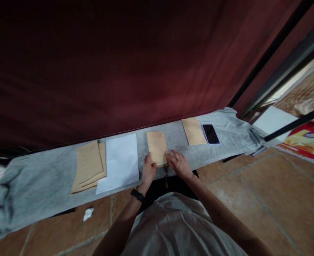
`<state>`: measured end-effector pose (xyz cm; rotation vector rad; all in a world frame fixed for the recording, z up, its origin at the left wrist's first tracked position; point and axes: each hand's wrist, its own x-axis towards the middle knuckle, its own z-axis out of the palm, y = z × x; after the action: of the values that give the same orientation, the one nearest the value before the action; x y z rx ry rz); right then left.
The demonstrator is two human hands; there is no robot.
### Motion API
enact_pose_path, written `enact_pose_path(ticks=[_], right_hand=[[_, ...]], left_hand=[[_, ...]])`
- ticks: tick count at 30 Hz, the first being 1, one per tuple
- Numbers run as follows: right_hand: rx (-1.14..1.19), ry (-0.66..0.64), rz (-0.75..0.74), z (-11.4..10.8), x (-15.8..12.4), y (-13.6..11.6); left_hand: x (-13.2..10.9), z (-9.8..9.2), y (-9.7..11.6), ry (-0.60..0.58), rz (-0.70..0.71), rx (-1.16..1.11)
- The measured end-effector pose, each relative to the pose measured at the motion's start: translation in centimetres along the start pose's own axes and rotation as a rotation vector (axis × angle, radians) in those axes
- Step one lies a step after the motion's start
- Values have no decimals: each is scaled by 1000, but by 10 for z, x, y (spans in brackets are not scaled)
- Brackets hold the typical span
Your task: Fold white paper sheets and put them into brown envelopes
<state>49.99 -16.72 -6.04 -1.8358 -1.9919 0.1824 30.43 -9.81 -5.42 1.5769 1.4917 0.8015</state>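
A tan paper envelope (157,144) lies in front of me on the grey cloth, its short side towards me. My left hand (149,170) grips its lower left edge, thumb on the near edge and fingers along the side. At the lower right corner, my right hand (179,163) has its thumb and fingertips closed on the paper, other fingers curled. To the left is a stack of white paper (121,160), and beyond it several overlapping brown envelopes (89,161). Another tan envelope (193,131) rests to the right, beside a phone (210,134) with a dark screen.
The long narrow bench (50,177) is draped in grey cloth and stands against a dark red curtain (114,85). Black poles (271,53) rise at the right, near a red and yellow box (308,140). A crumpled white scrap (88,214) lies on the tiled floor (253,188).
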Motion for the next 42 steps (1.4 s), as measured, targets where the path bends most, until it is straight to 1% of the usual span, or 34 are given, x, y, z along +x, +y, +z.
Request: enact_pose_path(ticks=[2,3,6,8,11,16,19,21,25,30,33,35,38,42], right_hand=[[9,-14,-78,7,3,6],[18,-25,-101,11,4,8],[34,-48,-128,18,5,12],[24,-42,-122,20,6,12],[-20,-30,-139,20,8,11],[-31,-72,-234,23,13,14],[-5,-84,-245,26,13,17],[-2,-98,-250,28,13,18],[4,-110,-251,28,12,19],[49,-80,-235,28,11,20],[62,-63,-252,27,8,20],[71,-50,-268,26,8,19],[112,-12,-272,24,10,18],[157,34,-248,20,14,16]], left_hand=[[-3,-1,0,-11,65,87],[-4,-2,0,-31,76,140],[-9,-6,-1,-102,83,337],[-11,-10,-2,-140,115,443],[-12,-16,-2,-196,206,570],[-8,-20,-6,-251,382,810],[-6,-21,-8,-280,470,866],[-5,-21,-8,-305,494,892],[-5,-20,-8,-347,492,915],[-1,-23,-9,-351,499,837],[13,-19,-4,-331,529,767],[30,-10,4,-325,589,698],[68,10,18,-321,654,649],[121,34,28,-325,597,704]])
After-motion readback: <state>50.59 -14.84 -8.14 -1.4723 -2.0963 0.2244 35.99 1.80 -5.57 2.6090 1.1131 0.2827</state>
